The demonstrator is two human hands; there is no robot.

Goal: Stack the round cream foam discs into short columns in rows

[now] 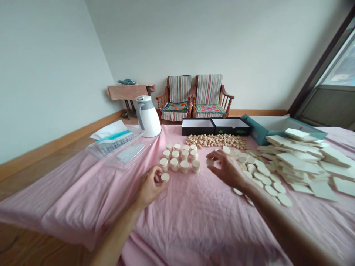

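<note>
My left hand (149, 186) is closed around the side of a pale round wooden disc (165, 177) at the front left of the stacks; whether more discs lie under it I cannot tell. My right hand (226, 170) pinches another pale disc (210, 162) between thumb and fingers, slightly blurred, to the right of the stacks. Between and beyond both hands stand short stacks of discs (184, 166) in rows on the pink cloth (188, 214). Loose flat discs (260, 173) lie spread in a heap beside and beyond my right wrist.
Small wooden beads (216, 141) lie behind the stacks, before two black boxes (198, 127). Square pale boards (302, 159) are piled at right by a teal box (266, 129). A white jug (149, 118) and a clear plastic case (116, 144) stand at left.
</note>
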